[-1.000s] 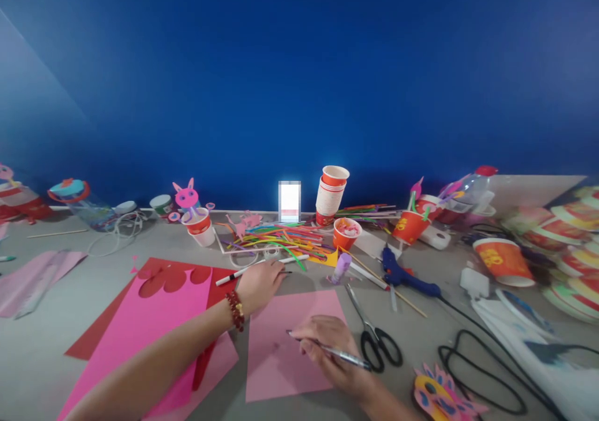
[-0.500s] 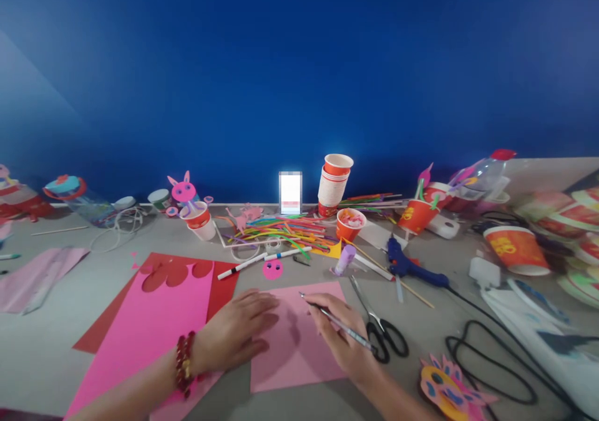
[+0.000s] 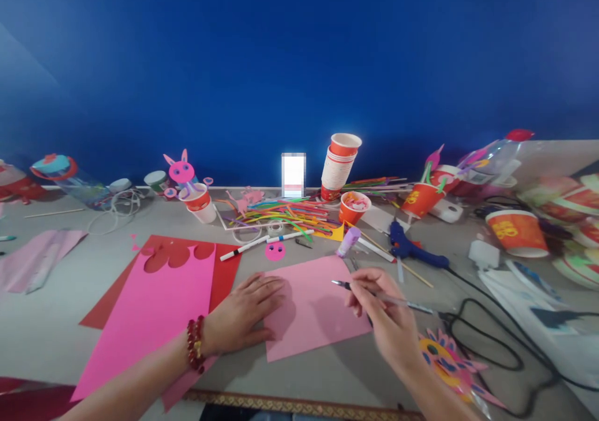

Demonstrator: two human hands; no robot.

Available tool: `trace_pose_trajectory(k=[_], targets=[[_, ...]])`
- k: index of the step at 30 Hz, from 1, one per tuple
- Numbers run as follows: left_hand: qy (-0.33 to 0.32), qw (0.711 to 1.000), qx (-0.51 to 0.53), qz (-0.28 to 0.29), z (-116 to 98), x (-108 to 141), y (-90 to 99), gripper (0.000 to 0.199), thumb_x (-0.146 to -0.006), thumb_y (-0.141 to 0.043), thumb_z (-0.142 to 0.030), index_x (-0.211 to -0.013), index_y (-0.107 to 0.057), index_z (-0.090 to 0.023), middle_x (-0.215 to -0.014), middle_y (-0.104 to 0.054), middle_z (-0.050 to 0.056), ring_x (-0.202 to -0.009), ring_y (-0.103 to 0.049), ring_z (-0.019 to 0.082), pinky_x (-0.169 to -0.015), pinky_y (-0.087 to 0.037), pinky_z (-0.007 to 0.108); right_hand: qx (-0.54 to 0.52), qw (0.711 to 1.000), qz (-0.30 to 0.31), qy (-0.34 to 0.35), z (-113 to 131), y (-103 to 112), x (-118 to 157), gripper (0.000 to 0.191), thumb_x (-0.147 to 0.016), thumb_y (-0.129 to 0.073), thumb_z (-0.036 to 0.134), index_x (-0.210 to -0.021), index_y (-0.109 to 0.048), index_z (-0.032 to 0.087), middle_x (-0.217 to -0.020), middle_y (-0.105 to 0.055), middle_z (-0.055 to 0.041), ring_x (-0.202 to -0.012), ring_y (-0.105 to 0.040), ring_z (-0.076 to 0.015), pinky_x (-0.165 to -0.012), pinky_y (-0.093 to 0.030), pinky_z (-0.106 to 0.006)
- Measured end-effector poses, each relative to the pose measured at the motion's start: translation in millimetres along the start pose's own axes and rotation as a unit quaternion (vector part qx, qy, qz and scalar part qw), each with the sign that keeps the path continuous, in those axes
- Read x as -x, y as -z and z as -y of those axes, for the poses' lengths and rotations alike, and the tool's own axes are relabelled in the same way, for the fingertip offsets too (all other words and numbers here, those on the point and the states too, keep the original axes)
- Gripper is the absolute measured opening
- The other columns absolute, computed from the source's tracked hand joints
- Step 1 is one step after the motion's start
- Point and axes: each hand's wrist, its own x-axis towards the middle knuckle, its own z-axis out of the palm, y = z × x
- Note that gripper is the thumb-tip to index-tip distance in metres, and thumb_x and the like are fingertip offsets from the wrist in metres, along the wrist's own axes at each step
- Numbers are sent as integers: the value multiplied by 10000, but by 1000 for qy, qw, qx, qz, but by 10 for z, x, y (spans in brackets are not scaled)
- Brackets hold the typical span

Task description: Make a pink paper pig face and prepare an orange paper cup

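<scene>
A light pink sheet of paper (image 3: pixel 309 309) lies in front of me, slightly turned. My left hand (image 3: pixel 246 314), with a red bead bracelet at the wrist, rests flat with fingers stretched over the sheet's left edge. Over the right part of the sheet, my right hand (image 3: pixel 381 302) grips a pen (image 3: pixel 374 293), its tip pointing left and seeming to hover over the paper. Scissors lie mostly hidden behind that hand. Bright pink paper (image 3: pixel 159 309) with scalloped cut-outs sits under my left forearm, on top of red paper (image 3: pixel 229 262). Beyond the sheet is a small pink face cut-out (image 3: pixel 275 251).
Markers (image 3: pixel 248 246), a purple glue stick (image 3: pixel 348 241) and colourful pipe cleaners (image 3: pixel 290 214) lie beyond the paper. A blue glue gun (image 3: pixel 416 252) trails its black cord on the right. Stacked paper cups (image 3: pixel 337 168) stand near the blue wall. A paper craft (image 3: pixel 444 362) lies front right.
My right hand has moved right with the pen, away from the sheet's middle, and now covers the scissors. The pink sheet is turned a little. The view has tipped down.
</scene>
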Motion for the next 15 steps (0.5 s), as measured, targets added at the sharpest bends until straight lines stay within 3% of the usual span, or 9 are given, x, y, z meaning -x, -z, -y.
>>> trace_pose_trajectory(k=[3,5,10,12,15], targets=[[0,1000,1,-2,19,47,4,652,-913,-524,-502,-1480,-320,-253,-1529,-382,90,-1427,-299,274,-1196,-173,508,96,994,-30,43,-57,238,91,179,-959,-513,359,-1047,-571,213,-796,-693,-27,-629,-637,-139,-583,-527,-221],[5,1000,-1,-2,41,92,-3,630,-924,-521,-470,-1481,-315,-258,-1541,-364,82,-1431,-296,265,-1198,-170,502,199,978,-4,67,-158,376,147,232,-979,-470,331,-1166,-565,231,-918,-714,-47,-759,-682,-165,-693,-550,-255],[5,1000,-7,12,108,208,-12,633,-930,-515,-455,-1493,-290,-272,-1564,-323,71,-1447,-265,257,-1203,-117,515,418,882,106,190,-416,510,233,278,-958,-474,232,-1196,-612,268,-1050,-718,-54,-1007,-667,-239,-876,-533,-361],[0,1000,-5,14,140,252,6,636,-935,-506,-461,-1499,-278,-276,-1564,-325,66,-1452,-256,250,-1206,-100,507,469,844,116,234,-482,527,247,313,-942,-474,188,-1210,-619,258,-1057,-717,-62,-1022,-657,-254,-906,-522,-400],[-3,1000,-4,15,178,293,46,617,-949,-490,-436,-1504,-268,-279,-1561,-331,57,-1452,-259,236,-1212,-94,482,508,810,111,270,-558,576,259,357,-929,-462,144,-1241,-612,233,-1074,-713,-73,-1028,-650,-254,-903,-526,-402]])
